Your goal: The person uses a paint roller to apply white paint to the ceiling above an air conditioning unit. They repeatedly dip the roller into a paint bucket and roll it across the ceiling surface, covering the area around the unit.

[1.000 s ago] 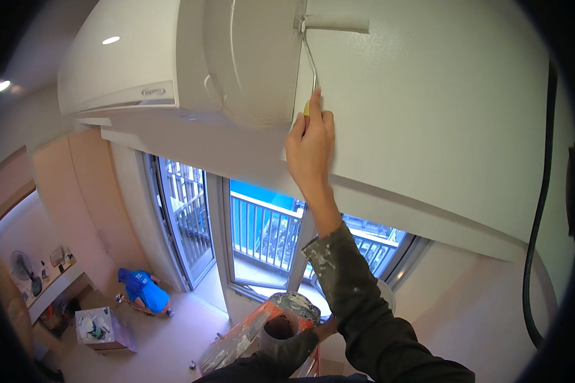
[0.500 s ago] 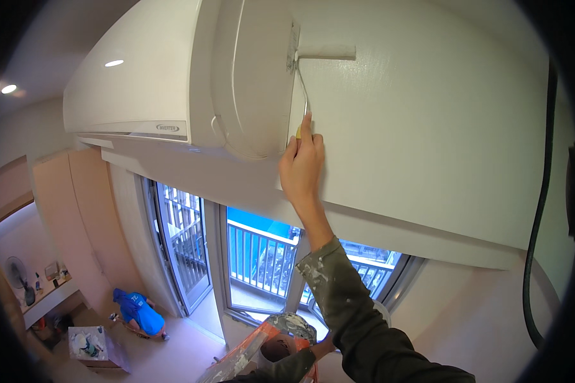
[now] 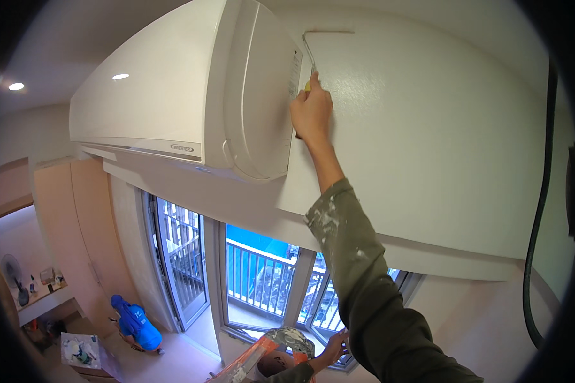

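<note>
My right hand grips the yellow handle of a small paint roller, held against the white wall just right of the wall-mounted air conditioner. Its wire arm bends up to a narrow horizontal roller. My left hand is low in view, fingers curled on something I cannot make out, beside an orange paint-spattered ladder. A cylindrical container is at the ladder top, next to my left forearm.
A person in blue bends over below. Nearby are a box with cluttered things on top, a wardrobe and a shelf with a fan. An open balcony door and windows lie below. A black cable hangs at right.
The roller has moved higher up the wall beside the air conditioner. The view has shifted, so the unit sits lower. My left hand shows more at the ladder's right.
</note>
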The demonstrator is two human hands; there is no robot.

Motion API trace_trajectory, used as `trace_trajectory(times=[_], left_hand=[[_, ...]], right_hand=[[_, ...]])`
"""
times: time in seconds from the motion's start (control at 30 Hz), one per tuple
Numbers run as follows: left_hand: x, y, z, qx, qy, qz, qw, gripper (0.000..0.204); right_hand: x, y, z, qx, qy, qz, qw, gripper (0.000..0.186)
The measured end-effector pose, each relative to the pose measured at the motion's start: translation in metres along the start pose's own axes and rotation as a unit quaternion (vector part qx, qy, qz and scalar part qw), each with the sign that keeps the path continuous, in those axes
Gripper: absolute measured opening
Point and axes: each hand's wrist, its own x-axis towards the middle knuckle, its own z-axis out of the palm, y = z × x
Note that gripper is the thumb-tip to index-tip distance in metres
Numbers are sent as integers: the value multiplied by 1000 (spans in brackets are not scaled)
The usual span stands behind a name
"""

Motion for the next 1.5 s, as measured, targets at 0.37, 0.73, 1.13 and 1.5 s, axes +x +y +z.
trace_trajectory(times=[0.37,0.73,1.13,1.5], left_hand=[[-23,26,19,-19,25,7,999,52],[-26,32,24,4,14,-26,1000,54],[-39,38,32,16,25,-5,1000,52],[-39,37,35,25,31,-3,999,51]], right_hand=[[-10,-5,-1,46,-61,54,996,61],[-6,17,-118,-6,-29,-40,999,45],[96,-4,-202,-209,-226,-138,941,38],[154,-54,-194,-345,-298,-60,888,44]])
